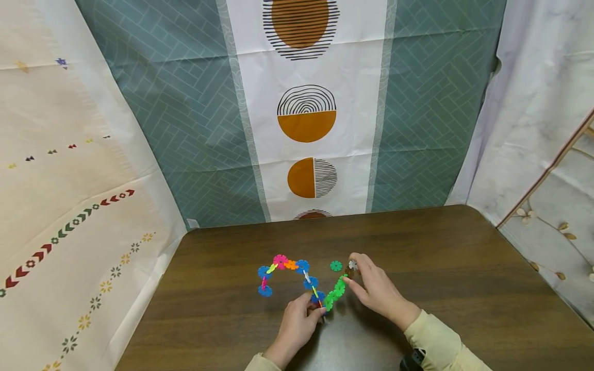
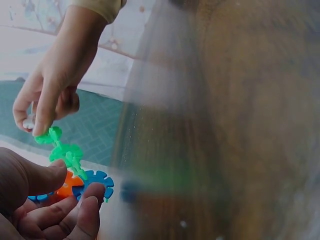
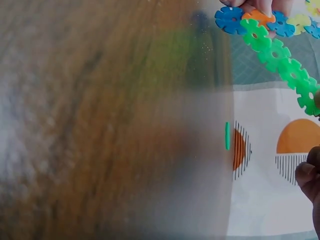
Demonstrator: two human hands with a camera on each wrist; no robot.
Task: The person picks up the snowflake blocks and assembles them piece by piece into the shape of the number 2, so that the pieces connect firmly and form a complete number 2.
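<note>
A chain of notched plastic snowflake discs hangs between my hands. My left hand pinches it near an orange disc and a blue disc, where a green row branches off. From there a multicoloured part, with a pink disc at its top, arches away to the left. At the other end of the green row, my right hand grips the chain between thumb and fingers. A white disc and a brown disc show at its fingertips, partly hidden.
A single green disc lies flat on the brown wooden table, just beyond the chain. Patterned cloths hang behind the table and on both sides. Something black sits by the right sleeve.
</note>
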